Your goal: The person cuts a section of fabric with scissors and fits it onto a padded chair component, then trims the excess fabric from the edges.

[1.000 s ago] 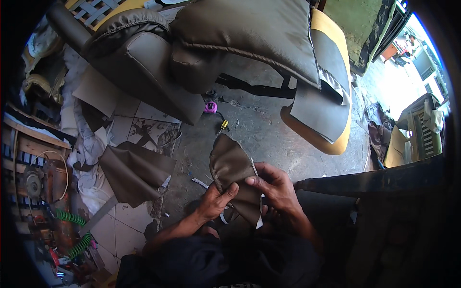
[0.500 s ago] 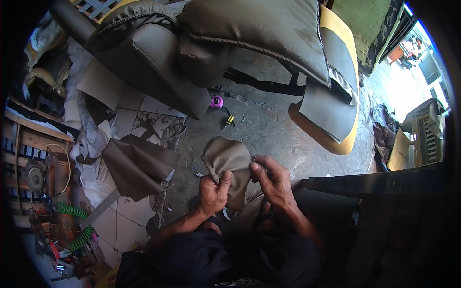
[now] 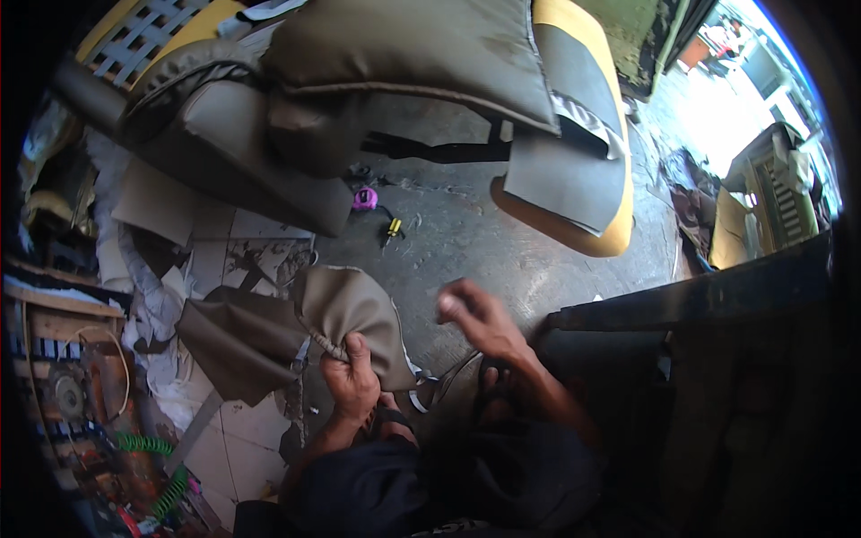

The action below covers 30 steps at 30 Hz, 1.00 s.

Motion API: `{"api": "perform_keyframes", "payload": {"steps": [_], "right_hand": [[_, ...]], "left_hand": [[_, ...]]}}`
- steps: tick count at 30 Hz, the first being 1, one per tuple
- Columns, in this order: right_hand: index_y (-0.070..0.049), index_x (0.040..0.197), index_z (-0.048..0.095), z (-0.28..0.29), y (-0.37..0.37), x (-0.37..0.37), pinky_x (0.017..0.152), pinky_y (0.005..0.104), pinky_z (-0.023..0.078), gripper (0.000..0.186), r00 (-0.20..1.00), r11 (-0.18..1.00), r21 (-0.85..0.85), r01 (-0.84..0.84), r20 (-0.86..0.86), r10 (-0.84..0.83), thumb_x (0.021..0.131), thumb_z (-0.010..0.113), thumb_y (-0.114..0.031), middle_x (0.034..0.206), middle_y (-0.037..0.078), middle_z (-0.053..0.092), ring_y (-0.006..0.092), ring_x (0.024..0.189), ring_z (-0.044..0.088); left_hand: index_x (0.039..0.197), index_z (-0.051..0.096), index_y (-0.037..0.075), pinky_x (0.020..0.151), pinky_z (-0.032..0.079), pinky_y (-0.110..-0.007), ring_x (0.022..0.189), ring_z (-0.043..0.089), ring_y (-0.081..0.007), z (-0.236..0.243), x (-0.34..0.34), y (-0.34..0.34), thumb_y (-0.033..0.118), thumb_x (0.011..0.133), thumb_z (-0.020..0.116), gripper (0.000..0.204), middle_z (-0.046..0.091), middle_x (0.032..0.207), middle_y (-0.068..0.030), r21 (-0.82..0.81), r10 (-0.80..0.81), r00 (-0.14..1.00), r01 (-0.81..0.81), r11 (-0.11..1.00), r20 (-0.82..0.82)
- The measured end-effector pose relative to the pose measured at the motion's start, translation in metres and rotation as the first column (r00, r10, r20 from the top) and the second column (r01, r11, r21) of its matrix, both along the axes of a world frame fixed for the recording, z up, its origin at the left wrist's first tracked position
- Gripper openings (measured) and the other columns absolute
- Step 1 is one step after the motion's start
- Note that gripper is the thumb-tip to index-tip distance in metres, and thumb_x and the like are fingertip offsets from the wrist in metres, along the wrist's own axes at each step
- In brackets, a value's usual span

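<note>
My left hand (image 3: 352, 381) is closed on the gathered edge of a brown leatherette piece (image 3: 350, 309), thumb on top of the puckered seam. The piece hangs over the floor, its rounded part spread above my hand. To its right and apart from it, my right hand (image 3: 480, 318) is raised with thumb and fingers drawn together. Motion smears its fingertips, and whatever they pinch is too small or blurred to make out. Beyond the left hand lies a larger brown leatherette sheet (image 3: 238, 336), partly overlapped by the held piece.
Ahead stands an armchair frame with a brown padded cushion (image 3: 413, 49) and a yellow foam arm (image 3: 560, 224). On the floor are a pink tape measure (image 3: 365, 198) and small yellow-handled snips (image 3: 394, 228). A dark bench edge (image 3: 691, 291) juts in at right; a green coiled hose (image 3: 148, 443) lies lower left.
My right hand has come away from the leatherette piece and stands apart from it. My left hand has shifted left with the piece. The view has shifted too.
</note>
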State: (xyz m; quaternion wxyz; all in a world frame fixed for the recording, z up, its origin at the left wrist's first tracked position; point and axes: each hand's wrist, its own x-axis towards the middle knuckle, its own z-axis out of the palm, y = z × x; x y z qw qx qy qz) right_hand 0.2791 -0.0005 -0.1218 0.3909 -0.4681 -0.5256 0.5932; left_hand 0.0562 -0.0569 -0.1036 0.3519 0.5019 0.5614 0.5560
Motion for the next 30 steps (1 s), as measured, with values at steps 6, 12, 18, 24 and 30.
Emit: {"api": "perform_keyframes", "payload": {"steps": [6, 12, 18, 24, 30], "right_hand": [[-0.001, 0.099, 0.063, 0.043, 0.001, -0.026, 0.066, 0.0281, 0.042, 0.028, 0.979, 0.98, 0.047, -0.192, -0.057, 0.194, 0.097, 0.064, -0.029, 0.074, -0.001, 0.056, 0.0065, 0.074, 0.046], [-0.002, 0.094, 0.063, 0.036, -0.004, -0.02, 0.06, 0.0299, 0.041, 0.032, 0.933, 0.944, 0.004, -0.33, 0.154, 0.326, 0.093, 0.07, -0.033, 0.069, 0.001, 0.056, 0.0068, 0.068, 0.047], [-0.005, 0.089, 0.065, 0.061, -0.004, -0.007, 0.052, 0.0281, 0.041, 0.032, 0.946, 0.955, -0.162, -0.248, 0.17, 0.275, 0.091, 0.072, -0.036, 0.059, 0.001, 0.054, 0.0073, 0.057, 0.051], [-0.002, 0.089, 0.065, 0.048, -0.015, 0.008, 0.055, 0.0353, 0.044, 0.032, 0.936, 0.964, 0.086, -0.252, 0.275, 0.22, 0.095, 0.066, -0.034, 0.059, 0.007, 0.058, 0.0171, 0.054, 0.057], [0.003, 0.088, 0.066, 0.039, -0.019, 0.046, 0.06, 0.027, 0.049, 0.026, 0.937, 0.945, -0.021, 0.325, 0.142, -0.319, 0.095, 0.067, -0.023, 0.067, 0.006, 0.064, 0.0112, 0.063, 0.061]], "left_hand": [[0.113, 0.059, -0.003, 0.083, 0.047, -0.034, 0.093, 0.059, -0.0168, -0.001, 0.006, 0.003, 0.032, 0.099, 0.059, 0.038, 0.063, 0.101, -0.0073, -0.077, -0.22, 0.887, 0.273, 0.959, 0.406], [0.13, 0.055, 0.002, 0.102, 0.046, -0.043, 0.114, 0.061, -0.0255, 0.009, -0.014, 0.027, 0.037, 0.096, 0.062, 0.05, 0.063, 0.123, -0.0108, -0.156, -0.171, 0.637, 0.423, 0.893, 0.751], [0.114, 0.064, 0.005, 0.091, 0.05, -0.034, 0.1, 0.063, -0.0147, 0.018, 0.001, 0.045, 0.019, 0.097, 0.063, 0.022, 0.068, 0.108, -0.0024, -0.106, -0.044, 0.694, 0.172, 0.979, 0.719], [0.117, 0.064, 0.005, 0.085, 0.054, -0.035, 0.097, 0.065, -0.0183, 0.017, -0.045, 0.059, 0.022, 0.097, 0.063, 0.026, 0.068, 0.109, -0.0053, -0.187, 0.322, 0.735, -0.263, 0.947, 0.597], [0.115, 0.064, 0.003, 0.085, 0.052, -0.031, 0.104, 0.061, -0.0131, 0.015, -0.101, 0.047, 0.021, 0.098, 0.062, 0.025, 0.067, 0.11, -0.004, -0.033, 0.281, 0.803, -0.311, 0.95, 0.525]]}}
